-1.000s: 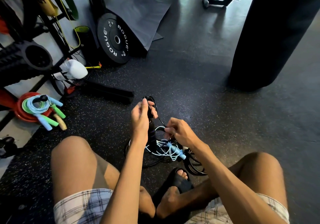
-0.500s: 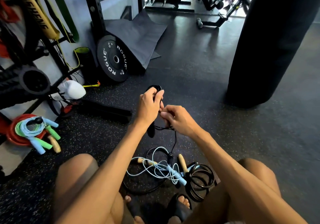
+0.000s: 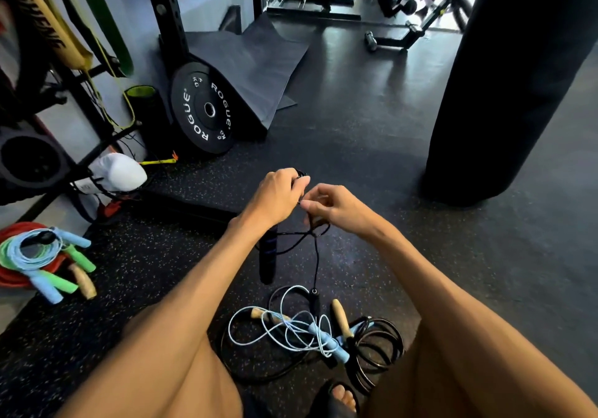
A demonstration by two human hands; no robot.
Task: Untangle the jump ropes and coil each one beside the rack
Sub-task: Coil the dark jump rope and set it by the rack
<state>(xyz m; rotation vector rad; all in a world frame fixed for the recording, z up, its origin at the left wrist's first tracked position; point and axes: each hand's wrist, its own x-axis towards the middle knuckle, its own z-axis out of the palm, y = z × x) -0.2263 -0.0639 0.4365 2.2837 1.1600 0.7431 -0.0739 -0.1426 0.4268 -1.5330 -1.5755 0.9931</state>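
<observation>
Speckled rubber floor [image 3: 372,165], person seated, knees apart. Versus 1 s back: both hands are up off the tangle [image 3: 301,330] and closer together, and the black rope [image 3: 315,255] is drawn up out of the pile. Versus 0.5 s back: next to no change, same height, same grip.

Left hand [image 3: 278,194] is clenched round gathered loops of black rope, knuckles up. One handle [image 3: 268,255] hangs below its wrist, clear of the floor.

Right hand [image 3: 336,207] pinches the cord between thumb and forefinger, just beside the left fingertips, other fingers curled under. From the pinch a single strand drops straight to the second handle [image 3: 314,298], at the top edge of the tangle.

Tangle lies between the legs: light blue rope [image 3: 275,323], wooden handles [image 3: 338,315] and black coil [image 3: 378,349], all overlapping. Coiled ropes [image 3: 35,252] already lie far left by the rack [image 3: 81,103], well apart from the hands.
</observation>
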